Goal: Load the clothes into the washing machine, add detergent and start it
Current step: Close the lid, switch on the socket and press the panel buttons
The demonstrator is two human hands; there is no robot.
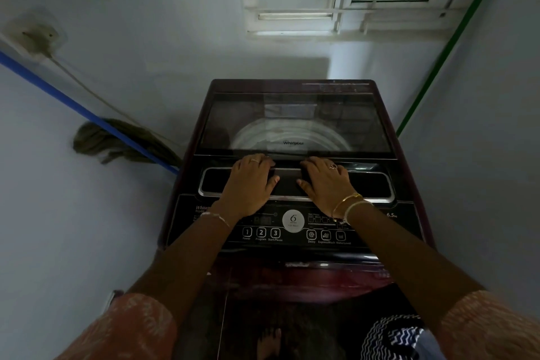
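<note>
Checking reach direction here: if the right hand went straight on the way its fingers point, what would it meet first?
The right hand points at the closed glass lid; its fingertips seem to reach the lid's front edge already.

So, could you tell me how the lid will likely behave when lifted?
The lid looks like a rigid glass panel in a frame, so it should stay stiff. It probably swings up on a rear hinge rather than coming free. The glossy glass may be slippery; the left hand and right hand sit at its front edge.
</note>
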